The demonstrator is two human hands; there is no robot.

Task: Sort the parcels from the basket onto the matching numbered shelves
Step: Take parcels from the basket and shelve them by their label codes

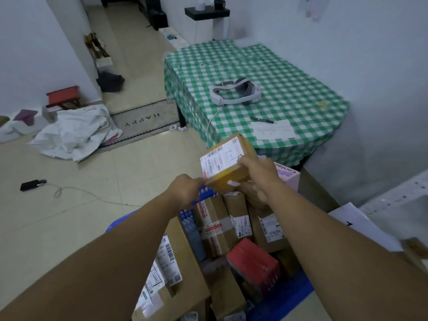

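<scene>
Parcel (228, 162): small cardboard box, seems light, stiff. Left hand (185, 189) pinches near corner, right hand (257, 172) grasps right end, above basket (120, 221) far edge.

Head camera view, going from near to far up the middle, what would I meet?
red box → held parcel → sheet of paper → white headset → black shelf

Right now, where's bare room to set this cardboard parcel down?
Free: green-checked tablecloth between white headset and wall; beige tiled floor between blue plastic basket and grey doormat. Crowded: basket, packed with cardboard boxes; tablecloth's near edge, under white paper.
</scene>
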